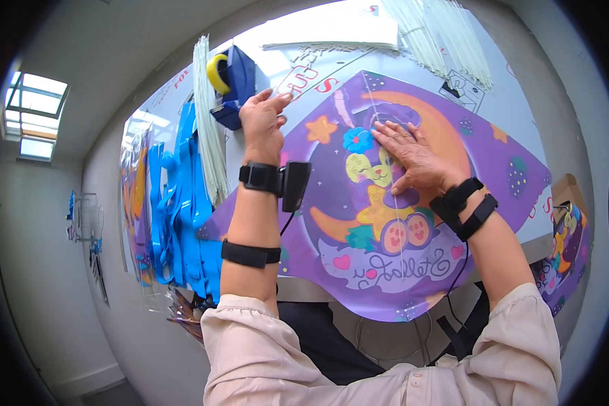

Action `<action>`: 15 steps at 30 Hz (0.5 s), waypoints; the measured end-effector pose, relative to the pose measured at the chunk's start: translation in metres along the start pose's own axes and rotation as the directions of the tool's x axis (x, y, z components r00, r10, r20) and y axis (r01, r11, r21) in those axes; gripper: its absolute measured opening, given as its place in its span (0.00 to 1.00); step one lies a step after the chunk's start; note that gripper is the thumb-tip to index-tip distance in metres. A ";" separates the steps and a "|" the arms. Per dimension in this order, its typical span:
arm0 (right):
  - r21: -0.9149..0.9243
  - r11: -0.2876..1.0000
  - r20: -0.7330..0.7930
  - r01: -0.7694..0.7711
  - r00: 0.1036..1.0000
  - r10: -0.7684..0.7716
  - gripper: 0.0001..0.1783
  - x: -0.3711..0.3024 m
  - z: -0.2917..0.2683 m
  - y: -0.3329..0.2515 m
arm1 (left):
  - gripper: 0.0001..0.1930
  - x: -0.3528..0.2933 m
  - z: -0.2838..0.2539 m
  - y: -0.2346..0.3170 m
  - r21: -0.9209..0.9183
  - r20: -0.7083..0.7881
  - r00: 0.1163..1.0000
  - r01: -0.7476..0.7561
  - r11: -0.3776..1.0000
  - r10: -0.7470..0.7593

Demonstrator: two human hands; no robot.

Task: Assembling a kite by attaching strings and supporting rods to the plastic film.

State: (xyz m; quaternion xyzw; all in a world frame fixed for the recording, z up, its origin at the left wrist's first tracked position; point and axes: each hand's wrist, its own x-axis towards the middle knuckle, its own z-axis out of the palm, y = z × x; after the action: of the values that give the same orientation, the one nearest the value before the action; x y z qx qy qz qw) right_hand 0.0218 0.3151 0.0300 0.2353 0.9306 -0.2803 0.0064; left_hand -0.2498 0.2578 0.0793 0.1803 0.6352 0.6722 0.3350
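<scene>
A purple diamond-shaped kite sheet point(304, 223), printed with a cartoon animal, a moon and stars, lies over the table and hangs past its near edge. Flat on its upper middle rests my right hand point(409, 154), fingers spread. A thin pale line, perhaps a rod, runs lengthwise down the sheet near that hand. My left hand point(264, 125) is raised beside the blue tape dispenser point(241, 81), which carries a yellow roll of tape point(217, 74). Its thumb and fingers are pinched together; whatever they hold is too small to make out.
Pale thin rods point(210, 128) lie in a bundle left of the dispenser, with more rod bundles point(419, 34) at the far side. Blue ribbons point(183, 216) drape over the table's left edge beside plastic-wrapped packs point(139, 196). At right stands a cardboard box point(567, 193) near another printed sheet.
</scene>
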 end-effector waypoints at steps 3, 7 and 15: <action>-0.011 1.000 0.005 -0.005 1.000 0.005 0.64 0.003 0.005 0.004 | 0.26 0.007 0.064 -0.008 -0.034 0.121 0.991 0.064 0.997 -0.060; -0.027 1.000 -0.012 0.012 1.000 -0.013 0.64 0.004 0.007 0.005 | 0.22 0.023 0.113 -0.034 -0.028 0.065 0.988 0.142 0.989 -0.140; 0.018 1.000 -0.058 0.026 0.998 -0.024 0.64 0.001 0.009 0.007 | 0.14 0.050 0.135 -0.056 0.012 -0.008 0.977 0.214 0.977 -0.214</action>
State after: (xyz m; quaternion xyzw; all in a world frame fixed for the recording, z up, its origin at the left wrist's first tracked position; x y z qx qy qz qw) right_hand 0.0227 0.3161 0.0185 0.2317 0.9306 -0.2820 -0.0263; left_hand -0.1824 0.3888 0.0330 0.1109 0.6563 0.6288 0.4020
